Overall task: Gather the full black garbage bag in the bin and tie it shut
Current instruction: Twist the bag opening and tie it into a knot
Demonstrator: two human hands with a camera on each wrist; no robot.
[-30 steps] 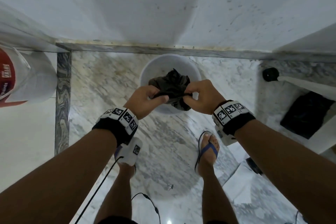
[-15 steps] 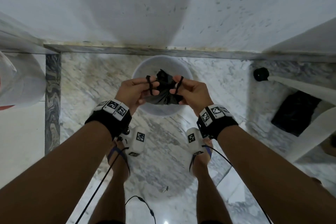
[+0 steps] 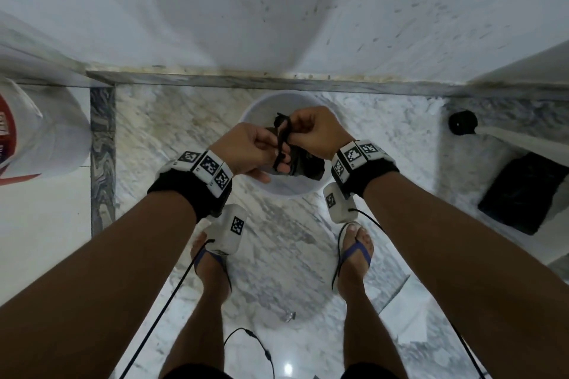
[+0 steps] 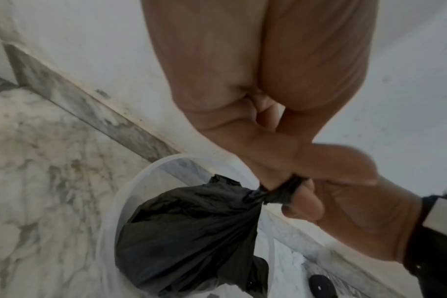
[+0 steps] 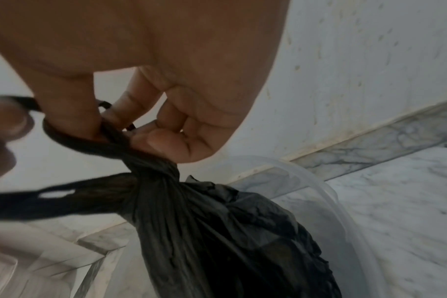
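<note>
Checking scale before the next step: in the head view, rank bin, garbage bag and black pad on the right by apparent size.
1. bin
2. black pad
3. garbage bag, though hands hide part of it.

text: none legible | red-and-white bag (image 3: 18, 132): lettering cut off | wristbands (image 3: 209, 168): square code markers only

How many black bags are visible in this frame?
2. One garbage bag sits in the white bin, its neck held by the left hand and right hand; another black bag lies at far right.
</note>
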